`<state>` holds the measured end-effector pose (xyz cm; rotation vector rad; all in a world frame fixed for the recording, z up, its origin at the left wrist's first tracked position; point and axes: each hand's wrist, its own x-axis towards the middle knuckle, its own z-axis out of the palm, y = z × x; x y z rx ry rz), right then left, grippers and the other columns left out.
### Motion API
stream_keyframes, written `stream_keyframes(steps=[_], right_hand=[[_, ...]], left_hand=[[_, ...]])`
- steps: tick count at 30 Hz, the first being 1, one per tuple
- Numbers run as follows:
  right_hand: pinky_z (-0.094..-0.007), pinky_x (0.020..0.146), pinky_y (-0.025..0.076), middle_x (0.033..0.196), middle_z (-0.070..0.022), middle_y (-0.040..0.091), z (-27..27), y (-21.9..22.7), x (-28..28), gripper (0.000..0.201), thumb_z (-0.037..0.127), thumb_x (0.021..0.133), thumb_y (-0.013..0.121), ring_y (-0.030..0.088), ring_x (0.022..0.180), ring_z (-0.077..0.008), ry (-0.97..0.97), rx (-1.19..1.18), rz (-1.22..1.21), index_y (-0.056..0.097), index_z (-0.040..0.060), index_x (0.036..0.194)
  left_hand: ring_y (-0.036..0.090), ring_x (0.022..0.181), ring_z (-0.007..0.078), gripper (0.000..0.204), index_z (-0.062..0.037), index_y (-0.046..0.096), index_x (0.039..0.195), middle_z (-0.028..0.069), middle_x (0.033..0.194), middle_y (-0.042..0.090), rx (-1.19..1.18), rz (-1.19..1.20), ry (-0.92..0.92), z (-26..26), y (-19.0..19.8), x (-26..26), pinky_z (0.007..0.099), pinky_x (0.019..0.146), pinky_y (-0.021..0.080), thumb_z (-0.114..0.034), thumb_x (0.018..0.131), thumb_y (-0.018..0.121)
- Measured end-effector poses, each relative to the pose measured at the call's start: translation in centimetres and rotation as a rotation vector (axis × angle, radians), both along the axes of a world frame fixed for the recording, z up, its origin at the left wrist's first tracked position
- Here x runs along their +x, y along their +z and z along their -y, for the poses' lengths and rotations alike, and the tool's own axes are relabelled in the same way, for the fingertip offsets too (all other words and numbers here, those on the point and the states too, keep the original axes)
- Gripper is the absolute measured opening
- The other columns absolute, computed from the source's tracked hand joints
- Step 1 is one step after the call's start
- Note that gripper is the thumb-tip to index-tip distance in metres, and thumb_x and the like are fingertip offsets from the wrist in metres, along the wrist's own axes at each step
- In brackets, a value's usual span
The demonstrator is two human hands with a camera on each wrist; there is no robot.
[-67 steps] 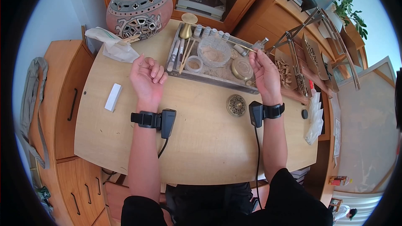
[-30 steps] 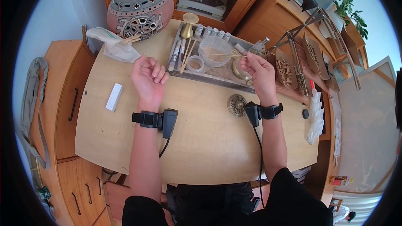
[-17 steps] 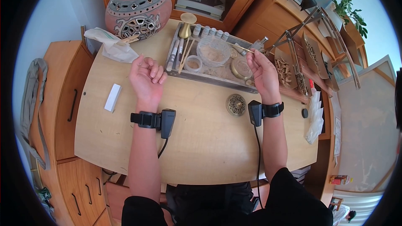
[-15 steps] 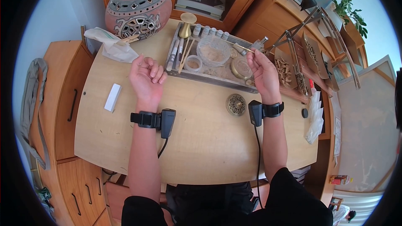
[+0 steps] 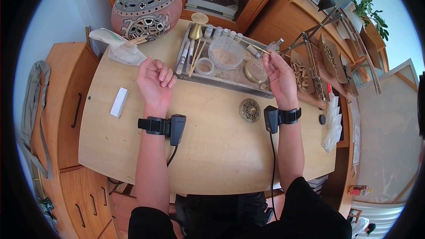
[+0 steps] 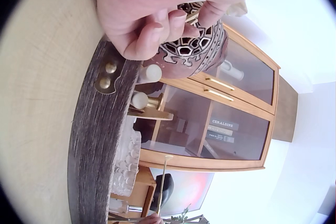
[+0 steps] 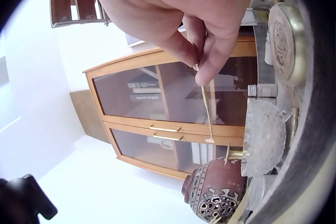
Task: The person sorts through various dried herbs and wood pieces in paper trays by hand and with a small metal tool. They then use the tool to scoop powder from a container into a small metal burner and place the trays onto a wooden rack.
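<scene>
In the head view, my right hand pinches a thin brass stick-like tool between thumb and fingertips. Its small flared tip points left, raised over the back of the wooden tray. Below and left of it stands a cut-glass bowl with pale powder. A round brass box sits in the tray close to my right hand. Palm up, my left hand hangs with loosely curled fingers by the tray's left front corner and holds nothing. Beside the bowl is a small clear tub of powder.
A pierced brass lid lies on the table in front of the tray. Far left are a white box and a plastic bag. A big openwork pot and brass vase stand behind. Wood chips lie right.
About a second ago the tool reached left over the glass bowl; my right hand has since drawn it back to the right and raised it. My left hand stays put.
</scene>
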<state>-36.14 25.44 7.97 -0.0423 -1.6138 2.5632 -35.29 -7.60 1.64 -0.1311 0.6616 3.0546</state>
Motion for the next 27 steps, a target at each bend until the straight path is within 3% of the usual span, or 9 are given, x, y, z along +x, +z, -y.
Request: stream_keyframes(steps=[3,5,8,11,15,20,27], right_hand=[[-0.0264,0.087,0.058,0.104,-0.0127,0.072,0.2,-0.3,0.0,0.028,0.010,0.101,0.062,0.071,0.093,-0.0160,-0.013,0.028,-0.018,0.064,-0.0084,0.122],[-0.0262,0.084,0.058,0.102,-0.0109,0.073,0.7,-0.6,0.0,0.027,0.010,0.099,0.066,0.070,0.090,-0.0142,-0.114,0.364,-0.068,0.068,-0.0071,0.119],[-0.0259,0.082,0.058,0.098,-0.0092,0.073,1.9,-0.2,0.5,0.025,0.012,0.098,0.068,0.070,0.087,-0.0127,-0.181,0.564,-0.118,0.071,-0.0062,0.115],[-0.0255,0.081,0.058,0.095,-0.0084,0.074,2.3,-0.6,0.5,0.024,0.013,0.098,0.069,0.070,0.084,-0.0122,-0.147,0.606,-0.120,0.072,-0.0063,0.113],[-0.0252,0.080,0.058,0.094,-0.0088,0.074,2.4,-0.9,0.5,0.024,0.013,0.098,0.069,0.070,0.083,-0.0123,-0.101,0.584,-0.084,0.072,-0.0063,0.112],[-0.0258,0.080,0.058,0.097,-0.0101,0.074,2.1,-1.0,0.5,0.024,0.015,0.099,0.067,0.070,0.086,-0.0139,-0.003,0.346,-0.007,0.071,-0.0059,0.112],[-0.0240,0.083,0.057,0.098,-0.0093,0.073,0.7,-1.6,-0.2,0.026,0.017,0.102,0.063,0.070,0.087,-0.0129,-0.009,0.132,0.025,0.069,-0.0054,0.115]], left_hand=[[0.028,0.048,0.0119,0.034,-0.0120,0.051,0.077,-0.0016,0.058,0.034,0.000,-0.005,-0.006,0.0,-0.1,0.0,0.0284,0.047,0.028,-0.038,0.098,0.053],[0.028,0.048,0.0120,0.034,-0.0120,0.050,0.077,-0.0016,0.058,0.034,-0.002,-0.012,-0.009,0.1,-0.1,-0.1,0.0285,0.047,0.028,-0.038,0.098,0.053],[0.028,0.048,0.0121,0.034,-0.0121,0.051,0.076,-0.0015,0.058,0.033,-0.005,-0.003,-0.010,0.0,0.0,-0.1,0.0285,0.047,0.028,-0.038,0.098,0.053],[0.028,0.047,0.0121,0.034,-0.0121,0.051,0.076,-0.0015,0.057,0.033,-0.003,0.000,-0.006,0.1,-0.2,-0.1,0.0286,0.047,0.028,-0.038,0.098,0.053],[0.028,0.047,0.0120,0.033,-0.0124,0.052,0.076,-0.0017,0.057,0.033,-0.009,-0.003,-0.002,0.0,0.0,-0.1,0.0286,0.047,0.028,-0.038,0.097,0.054],[0.028,0.047,0.0120,0.033,-0.0126,0.052,0.076,-0.0018,0.057,0.032,-0.010,0.000,-0.002,0.0,0.0,-0.1,0.0286,0.047,0.028,-0.038,0.097,0.054],[0.028,0.047,0.0120,0.034,-0.0124,0.052,0.076,-0.0018,0.057,0.033,-0.010,0.002,-0.003,0.0,0.0,-0.1,0.0284,0.046,0.028,-0.038,0.097,0.054]])
